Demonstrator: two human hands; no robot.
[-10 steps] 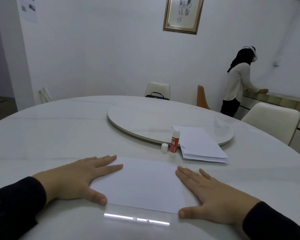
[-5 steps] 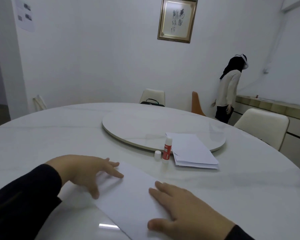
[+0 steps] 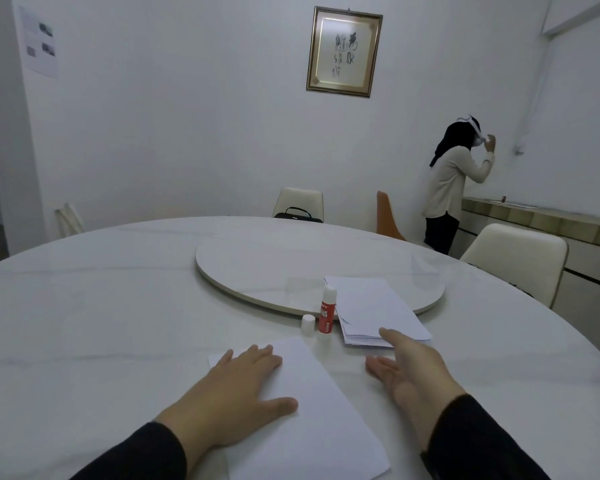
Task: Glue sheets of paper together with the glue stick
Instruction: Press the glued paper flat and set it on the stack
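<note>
A white sheet of paper point(image 3: 312, 407) lies turned lengthwise on the round white table point(image 3: 101, 323) in front of me. My left hand point(image 3: 236, 386) rests flat on the sheet's left part, fingers spread. My right hand point(image 3: 409, 372) hovers open to the right of the sheet, fingertips near the front edge of a stack of white paper point(image 3: 374, 310). A red-and-white glue stick point(image 3: 327, 313) stands uncapped left of the stack, its white cap point(image 3: 308, 323) beside it.
A raised round turntable point(image 3: 274, 268) fills the table's middle, with the stack's far end resting on its rim. Cream chairs point(image 3: 520, 261) stand behind and right of the table. A person point(image 3: 454, 181) stands at the far right by a counter.
The sheet has been turned from crosswise to lengthwise. My right hand has lifted off it and moved right and forward toward the paper stack. My left hand stays on the sheet.
</note>
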